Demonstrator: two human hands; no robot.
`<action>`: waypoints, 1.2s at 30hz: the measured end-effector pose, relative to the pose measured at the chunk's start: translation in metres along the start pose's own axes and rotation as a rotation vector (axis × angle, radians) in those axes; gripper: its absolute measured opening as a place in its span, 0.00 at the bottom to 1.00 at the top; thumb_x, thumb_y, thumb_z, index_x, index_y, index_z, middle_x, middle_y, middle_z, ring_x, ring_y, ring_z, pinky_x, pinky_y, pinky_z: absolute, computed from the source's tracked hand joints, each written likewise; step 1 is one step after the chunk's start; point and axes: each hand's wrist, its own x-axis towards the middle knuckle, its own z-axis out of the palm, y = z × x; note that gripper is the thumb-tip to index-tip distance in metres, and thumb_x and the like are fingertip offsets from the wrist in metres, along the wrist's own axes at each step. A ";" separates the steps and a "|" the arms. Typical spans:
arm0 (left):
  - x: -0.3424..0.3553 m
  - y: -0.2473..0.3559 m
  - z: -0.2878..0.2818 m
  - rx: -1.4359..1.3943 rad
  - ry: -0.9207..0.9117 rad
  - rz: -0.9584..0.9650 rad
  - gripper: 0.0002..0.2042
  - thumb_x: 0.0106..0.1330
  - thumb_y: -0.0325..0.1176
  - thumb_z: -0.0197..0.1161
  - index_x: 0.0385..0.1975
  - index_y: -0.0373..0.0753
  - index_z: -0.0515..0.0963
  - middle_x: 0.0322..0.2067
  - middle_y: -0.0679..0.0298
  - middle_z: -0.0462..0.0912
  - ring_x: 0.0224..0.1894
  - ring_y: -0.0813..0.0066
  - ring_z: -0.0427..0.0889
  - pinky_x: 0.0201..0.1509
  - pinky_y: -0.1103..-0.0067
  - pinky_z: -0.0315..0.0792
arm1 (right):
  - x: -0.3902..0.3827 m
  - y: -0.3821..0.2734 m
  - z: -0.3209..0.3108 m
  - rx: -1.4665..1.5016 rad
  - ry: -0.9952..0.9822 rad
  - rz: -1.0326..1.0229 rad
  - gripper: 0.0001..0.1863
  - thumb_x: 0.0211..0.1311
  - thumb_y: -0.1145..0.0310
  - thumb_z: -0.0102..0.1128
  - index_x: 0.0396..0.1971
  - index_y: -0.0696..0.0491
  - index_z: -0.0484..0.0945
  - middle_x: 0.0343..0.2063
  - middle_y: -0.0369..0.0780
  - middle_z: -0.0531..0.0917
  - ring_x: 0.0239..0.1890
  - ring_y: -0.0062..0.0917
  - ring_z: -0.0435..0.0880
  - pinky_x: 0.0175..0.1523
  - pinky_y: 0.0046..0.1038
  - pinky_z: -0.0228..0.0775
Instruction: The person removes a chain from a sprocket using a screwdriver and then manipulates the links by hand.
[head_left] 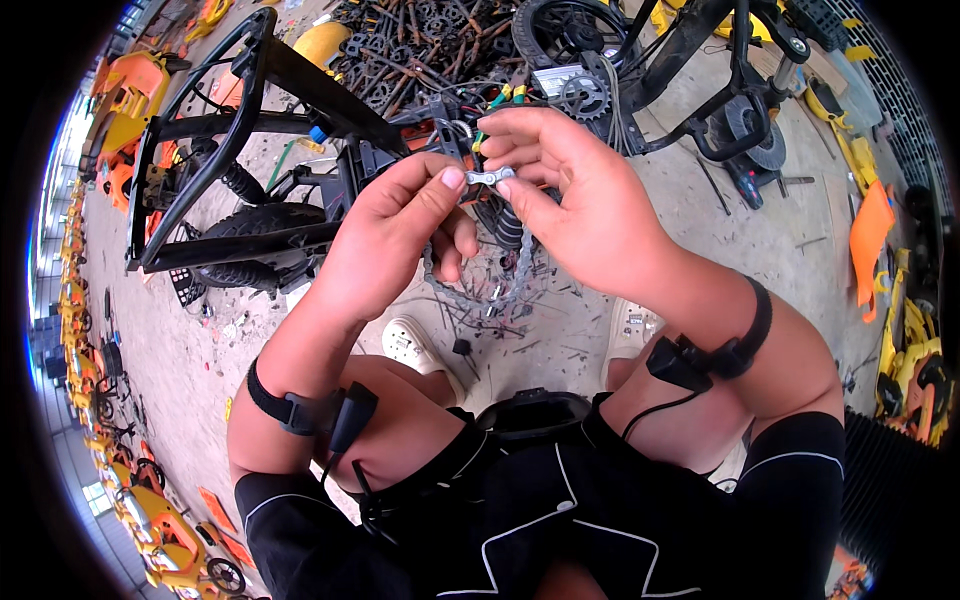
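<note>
A grey metal bicycle chain (488, 178) is pinched between both my hands at chest height, its loop hanging down beneath them (520, 270). My left hand (400, 225) grips the chain's left end between thumb and forefinger. My right hand (565, 190) holds the right end with thumb and fingers. A black strap with a small sensor sits on each wrist. I am squatting, with a white shoe (412, 345) below the hands.
A black bike frame (250, 150) with a tyre lies on the left of the concrete floor. Another frame with a sprocket (585, 95) stands ahead. A pile of dark metal parts (420, 45) lies behind. Orange and yellow plastic parts (870, 230) line both sides.
</note>
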 end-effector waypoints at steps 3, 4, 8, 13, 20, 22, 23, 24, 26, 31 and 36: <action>0.001 -0.001 0.000 0.011 -0.027 -0.014 0.14 0.80 0.41 0.51 0.47 0.37 0.75 0.23 0.64 0.80 0.20 0.81 0.76 0.26 0.84 0.70 | 0.000 0.000 0.000 -0.004 0.049 -0.002 0.22 0.62 0.85 0.58 0.56 0.56 0.75 0.45 0.45 0.83 0.49 0.31 0.86 0.55 0.31 0.80; 0.001 -0.001 0.000 0.012 -0.038 -0.018 0.13 0.80 0.41 0.51 0.47 0.37 0.75 0.23 0.64 0.80 0.20 0.81 0.76 0.26 0.84 0.70 | 0.000 0.000 0.000 0.009 0.048 -0.007 0.22 0.62 0.85 0.58 0.56 0.55 0.75 0.45 0.44 0.83 0.48 0.31 0.86 0.55 0.31 0.80; 0.000 -0.001 -0.001 0.026 -0.055 -0.030 0.13 0.80 0.41 0.52 0.46 0.36 0.75 0.24 0.64 0.81 0.21 0.82 0.77 0.27 0.85 0.71 | 0.001 -0.006 -0.002 0.028 0.006 0.037 0.21 0.63 0.85 0.56 0.56 0.55 0.75 0.42 0.43 0.85 0.45 0.31 0.87 0.52 0.31 0.80; 0.000 -0.002 -0.001 0.023 -0.054 -0.014 0.13 0.79 0.41 0.53 0.43 0.36 0.74 0.24 0.66 0.81 0.21 0.83 0.77 0.27 0.86 0.71 | 0.000 -0.009 -0.004 -0.031 -0.048 0.043 0.20 0.64 0.85 0.54 0.56 0.56 0.75 0.40 0.44 0.87 0.42 0.33 0.88 0.48 0.31 0.79; -0.002 0.001 0.002 0.152 -0.029 0.011 0.12 0.79 0.40 0.53 0.43 0.36 0.75 0.24 0.69 0.80 0.23 0.85 0.75 0.28 0.87 0.70 | 0.000 -0.013 -0.007 -0.214 -0.111 -0.068 0.24 0.63 0.88 0.55 0.58 0.55 0.74 0.45 0.42 0.83 0.47 0.27 0.85 0.54 0.29 0.80; -0.004 0.004 0.001 0.222 -0.043 -0.013 0.12 0.79 0.40 0.54 0.43 0.36 0.76 0.24 0.69 0.79 0.23 0.86 0.75 0.28 0.86 0.71 | 0.001 -0.012 -0.009 -0.245 -0.135 -0.124 0.24 0.62 0.89 0.55 0.58 0.55 0.75 0.47 0.43 0.81 0.47 0.29 0.85 0.53 0.29 0.80; -0.006 0.004 0.001 0.225 -0.048 -0.026 0.12 0.79 0.39 0.54 0.43 0.36 0.76 0.24 0.70 0.79 0.24 0.86 0.76 0.28 0.86 0.71 | 0.002 -0.012 -0.011 -0.246 -0.166 -0.123 0.24 0.61 0.89 0.55 0.58 0.55 0.75 0.48 0.43 0.81 0.47 0.29 0.85 0.54 0.29 0.81; -0.007 0.005 0.001 0.229 -0.054 -0.040 0.12 0.79 0.39 0.54 0.43 0.36 0.76 0.25 0.70 0.79 0.24 0.86 0.76 0.29 0.86 0.72 | 0.002 -0.012 -0.013 -0.246 -0.198 -0.121 0.25 0.61 0.89 0.55 0.57 0.55 0.75 0.49 0.43 0.80 0.47 0.29 0.85 0.54 0.29 0.81; -0.009 0.006 0.002 0.248 -0.090 -0.071 0.11 0.79 0.39 0.55 0.43 0.36 0.77 0.25 0.70 0.79 0.25 0.86 0.76 0.29 0.86 0.73 | 0.001 -0.012 -0.012 -0.218 -0.215 -0.111 0.24 0.61 0.89 0.55 0.57 0.55 0.75 0.48 0.43 0.80 0.48 0.29 0.85 0.54 0.28 0.81; -0.010 0.003 0.000 0.226 -0.133 -0.069 0.13 0.78 0.40 0.55 0.47 0.36 0.78 0.25 0.70 0.79 0.25 0.86 0.76 0.28 0.86 0.72 | -0.001 -0.012 -0.007 -0.111 -0.181 -0.067 0.21 0.63 0.88 0.56 0.55 0.56 0.76 0.49 0.42 0.78 0.53 0.27 0.82 0.56 0.27 0.79; -0.008 0.004 -0.002 0.171 -0.095 -0.051 0.14 0.79 0.39 0.53 0.50 0.35 0.77 0.25 0.68 0.80 0.24 0.85 0.76 0.28 0.86 0.70 | -0.003 -0.001 0.007 0.249 0.032 0.157 0.15 0.63 0.87 0.60 0.48 0.58 0.77 0.53 0.39 0.74 0.58 0.25 0.79 0.57 0.27 0.77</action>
